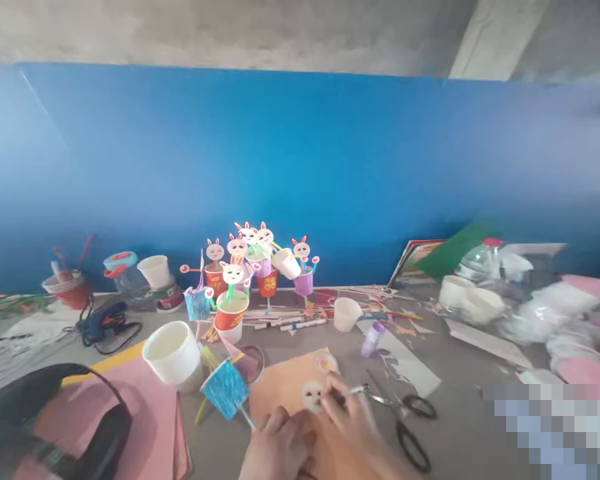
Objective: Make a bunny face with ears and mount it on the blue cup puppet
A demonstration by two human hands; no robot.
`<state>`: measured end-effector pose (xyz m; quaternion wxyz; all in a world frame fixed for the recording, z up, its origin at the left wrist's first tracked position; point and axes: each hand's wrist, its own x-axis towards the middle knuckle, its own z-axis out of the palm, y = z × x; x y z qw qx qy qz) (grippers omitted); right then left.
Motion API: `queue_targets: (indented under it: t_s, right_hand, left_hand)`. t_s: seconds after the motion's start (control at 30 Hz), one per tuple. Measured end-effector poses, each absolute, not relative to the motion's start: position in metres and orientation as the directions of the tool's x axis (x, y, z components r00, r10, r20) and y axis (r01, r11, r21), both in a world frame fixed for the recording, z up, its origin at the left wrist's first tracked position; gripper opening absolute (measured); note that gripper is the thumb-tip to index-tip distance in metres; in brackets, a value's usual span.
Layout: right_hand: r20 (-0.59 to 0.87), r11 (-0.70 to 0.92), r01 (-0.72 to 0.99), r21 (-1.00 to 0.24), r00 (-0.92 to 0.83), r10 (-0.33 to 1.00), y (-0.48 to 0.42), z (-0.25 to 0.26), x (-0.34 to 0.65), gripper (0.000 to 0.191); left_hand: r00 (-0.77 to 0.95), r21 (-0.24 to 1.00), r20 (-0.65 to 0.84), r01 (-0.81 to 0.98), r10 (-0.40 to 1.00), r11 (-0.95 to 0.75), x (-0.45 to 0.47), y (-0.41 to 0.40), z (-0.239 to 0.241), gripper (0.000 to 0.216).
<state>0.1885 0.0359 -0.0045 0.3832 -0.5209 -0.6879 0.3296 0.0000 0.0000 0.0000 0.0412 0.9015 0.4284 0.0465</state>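
A small white paper disc [311, 396] with a drawn face lies on a sheet of orange paper [280, 377]. At the disc's right edge, my right hand [349, 412] pinches what looks like a slim marker [354, 390], blurred and partly covered by the fingers. My left hand [280, 445] rests on the paper's lower part, fingers curled; whatever is beneath them is hidden. Black-handled scissors [414, 447] lie just right of my right hand. Beside the paper's left edge, a blue-coloured paper cup [226, 390] is tipped, with straws sticking out.
Finished-looking rabbit-faced cup figures [231, 272] stand at the back. Left are stacked white cups [171, 353], pink paper [150, 427] and a dark strapped object [105, 433]. A purple roll [373, 340] and plastic bags [540, 313] are on the right; a blue wall [300, 160] rises behind.
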Motion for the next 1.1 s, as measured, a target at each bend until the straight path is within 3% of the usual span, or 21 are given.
queue_targets:
  t_s: [0.6, 1.1]
  right_hand:
    - [0.165, 0.216, 0.429, -0.877, -0.153, 0.974, 0.036, 0.0007, 0.187, 0.019]
    - [0.176, 0.224, 0.436, -0.871, -0.148, 0.973, 0.0361, 0.0025, 0.1876, 0.02]
  left_hand:
    - [0.62, 0.075, 0.343, 0.731, 0.706, -0.678, -0.0031, -0.0006, -0.0068, 0.025]
    - [0.621, 0.064, 0.322, 0.739, 0.715, -0.671, -0.0029, -0.0002, -0.0061, 0.026]
